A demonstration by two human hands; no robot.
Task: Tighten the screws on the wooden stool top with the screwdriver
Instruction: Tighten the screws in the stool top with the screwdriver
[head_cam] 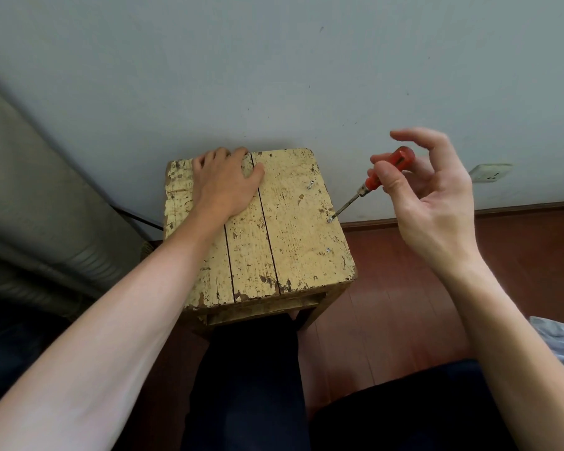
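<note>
A worn yellow wooden stool top (pixel 287 229) made of three planks fills the centre. My left hand (pixel 223 182) rests flat on its far left part, fingers over the back edge. My right hand (pixel 433 203) pinches the red handle of a screwdriver (pixel 376 177) between thumb and fingertips, the other fingers spread. The metal tip sits on a screw (pixel 330 220) at the right edge. Another screw (pixel 310 184) stands raised farther back, and a third screw (pixel 328 250) sits low nearer me.
The stool stands against a pale wall (pixel 274 76) on a red-brown wooden floor (pixel 388 304). A grey ribbed duct (pixel 46 206) runs along the left. A wall socket (pixel 490 172) is at the right. My dark-trousered legs (pixel 248 385) are below the stool.
</note>
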